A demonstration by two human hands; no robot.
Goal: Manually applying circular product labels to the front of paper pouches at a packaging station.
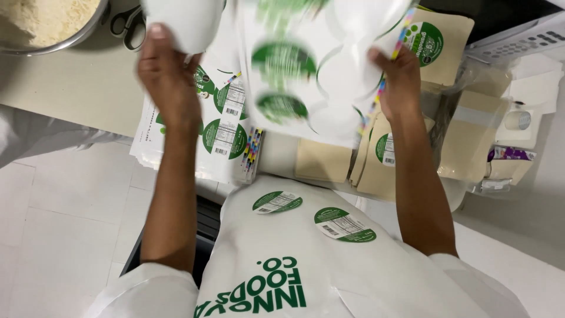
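My left hand (168,76) grips the edge of a white backing sheet (182,20) at the upper left. My right hand (399,79) holds the right edge of a glossy sheet of round green labels (300,70), lifted and blurred between both hands. Under it, a stack of label sheets (220,132) lies on the counter by my left wrist. Two loose green round labels (276,202) (345,224) are stuck on my white apron (282,265).
Brown paper pouches (321,160), some bearing green labels, lie right of the stack, with another pouch (441,47) at the upper right. A metal bowl of pale flakes (47,23) and scissors (126,23) sit at the upper left. A keyboard-like device (524,41) and small packets are far right.
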